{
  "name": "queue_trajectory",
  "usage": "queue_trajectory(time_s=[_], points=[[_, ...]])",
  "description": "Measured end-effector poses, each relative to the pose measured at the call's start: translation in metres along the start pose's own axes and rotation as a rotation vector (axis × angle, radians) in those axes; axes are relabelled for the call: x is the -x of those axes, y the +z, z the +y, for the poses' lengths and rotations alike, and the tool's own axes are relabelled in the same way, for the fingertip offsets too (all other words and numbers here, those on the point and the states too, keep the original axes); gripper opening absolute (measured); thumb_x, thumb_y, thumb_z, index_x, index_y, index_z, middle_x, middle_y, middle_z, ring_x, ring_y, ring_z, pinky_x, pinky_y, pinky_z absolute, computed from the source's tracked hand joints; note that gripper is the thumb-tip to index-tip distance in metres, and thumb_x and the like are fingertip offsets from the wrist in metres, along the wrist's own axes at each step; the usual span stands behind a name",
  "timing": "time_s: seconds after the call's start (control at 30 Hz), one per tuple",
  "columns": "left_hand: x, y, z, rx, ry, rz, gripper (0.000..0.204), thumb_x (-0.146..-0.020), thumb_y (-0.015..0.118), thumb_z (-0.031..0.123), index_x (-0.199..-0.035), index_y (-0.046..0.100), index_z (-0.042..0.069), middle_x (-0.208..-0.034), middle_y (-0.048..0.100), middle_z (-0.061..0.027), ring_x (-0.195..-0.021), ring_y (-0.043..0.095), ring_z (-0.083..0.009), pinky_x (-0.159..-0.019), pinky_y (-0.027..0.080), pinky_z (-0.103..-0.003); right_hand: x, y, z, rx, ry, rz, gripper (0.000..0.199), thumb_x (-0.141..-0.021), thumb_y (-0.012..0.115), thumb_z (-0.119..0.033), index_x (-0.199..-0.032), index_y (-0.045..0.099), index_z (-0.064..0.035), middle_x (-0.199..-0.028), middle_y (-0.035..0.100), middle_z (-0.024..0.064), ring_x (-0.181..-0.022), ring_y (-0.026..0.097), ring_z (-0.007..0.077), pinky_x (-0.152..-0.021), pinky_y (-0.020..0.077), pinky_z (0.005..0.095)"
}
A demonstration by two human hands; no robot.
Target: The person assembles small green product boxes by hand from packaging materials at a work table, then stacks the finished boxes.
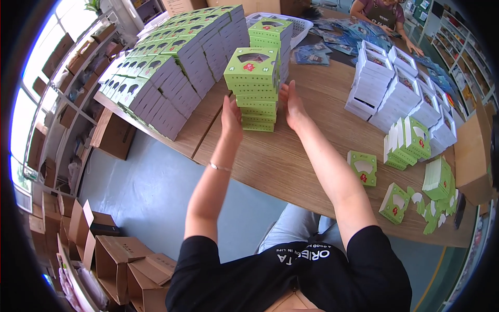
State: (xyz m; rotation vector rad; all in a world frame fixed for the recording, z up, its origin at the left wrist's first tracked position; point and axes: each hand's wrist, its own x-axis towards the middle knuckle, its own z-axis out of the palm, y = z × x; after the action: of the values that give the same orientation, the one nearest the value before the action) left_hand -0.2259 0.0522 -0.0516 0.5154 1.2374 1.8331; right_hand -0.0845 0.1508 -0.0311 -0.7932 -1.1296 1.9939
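Observation:
In front of me a stack of green window boxes point(255, 86) stands on the wooden table, its layers slightly out of line. My left hand point(232, 119) is upright along the stack's left side, fingers stretched out and close to the boxes. On the other side my right hand point(292, 108) is held with its palm toward the stack and its fingers straight, a small gap showing between. Neither hand is wrapped round a box. Directly behind stands another stack of green-topped boxes point(270, 26), partly hidden by the front one.
A large block of stacked green-and-white boxes point(171, 67) fills the table's left. At right stand white box stacks point(379, 83), green sleeves point(408, 140), two loose green boxes point(362, 167) and a carton point(473, 161). Blue packets point(348, 34) lie near another person point(382, 13). Open cartons point(122, 260) sit on the floor.

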Motion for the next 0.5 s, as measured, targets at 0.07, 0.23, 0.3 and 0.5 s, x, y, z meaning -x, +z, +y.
queue_trajectory(time_s=[0.07,0.23,0.3,0.5], points=[[0.022,0.027,-0.022,0.074,0.116,0.231,0.056,-0.099,0.030,0.046,-0.128,0.047,0.002,-0.125,0.054,-0.0088,-0.114,0.050,-0.0213,-0.102,0.033,-0.035,-0.040,-0.035,0.006,-0.063,-0.061,-0.138,0.077,-0.095,0.024,-0.063,-0.136,0.043,-0.0005,-0.140,0.044,0.0135,-0.130,0.039,0.0219,-0.107,0.0290,0.0352],[0.005,0.049,-0.062,0.105,0.218,0.472,0.055,-0.098,0.033,0.043,-0.133,0.043,0.002,-0.134,0.043,-0.0150,-0.123,0.041,-0.0261,-0.104,0.031,-0.039,-0.062,-0.036,0.014,-0.066,0.124,-0.267,0.075,-0.094,0.026,-0.063,-0.129,0.051,-0.0018,-0.133,0.052,0.0128,-0.126,0.042,0.0230,-0.108,0.0262,0.0361],[-0.013,0.039,-0.055,-0.062,0.323,0.551,0.052,-0.100,0.027,0.041,-0.127,0.047,0.001,-0.121,0.055,-0.0095,-0.110,0.052,-0.0227,-0.095,0.039,-0.035,-0.060,-0.027,0.010,-0.023,0.075,-0.279,0.076,-0.093,0.027,-0.064,-0.129,0.051,-0.0020,-0.133,0.051,0.0131,-0.126,0.042,0.0242,-0.108,0.0262,0.0377],[-0.008,0.043,-0.052,0.320,0.148,0.313,0.060,-0.100,0.024,0.048,-0.137,0.037,0.003,-0.137,0.043,-0.0106,-0.124,0.043,-0.0254,-0.103,0.034,-0.038,-0.067,-0.054,-0.006,-0.076,0.268,-0.542,0.076,-0.090,0.030,-0.067,-0.137,0.045,-0.0084,-0.141,0.045,0.0107,-0.132,0.037,0.0280,-0.109,0.0265,0.0445]])
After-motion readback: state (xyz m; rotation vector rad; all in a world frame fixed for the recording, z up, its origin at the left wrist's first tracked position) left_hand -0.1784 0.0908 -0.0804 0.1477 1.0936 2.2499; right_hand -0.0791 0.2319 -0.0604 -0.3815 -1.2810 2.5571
